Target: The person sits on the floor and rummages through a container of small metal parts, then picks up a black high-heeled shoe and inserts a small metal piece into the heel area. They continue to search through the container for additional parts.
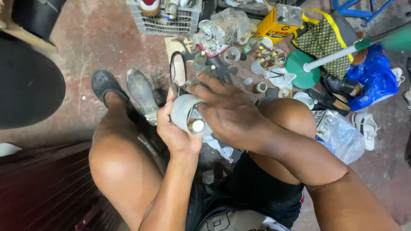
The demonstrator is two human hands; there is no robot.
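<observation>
White translucent plastic jar (pixel 185 112) sits gripped in the left hand (pixel 173 128), the right hand (pixel 229 112) cupped over its rim, floor clutter close ahead.

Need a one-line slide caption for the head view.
Seated person's left hand cradles a whitish jar, right hand reaching inside, above a shoe-strewn floor.

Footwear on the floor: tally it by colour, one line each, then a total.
Grey clog on the person's foot: 1
Beige flat shoe: 1
Black leather shoes: 2
White sneakers: 2, the second only partly in view
Total: 6
Meanwhile the left hand holds a white jar; the right hand rests on it.
</observation>
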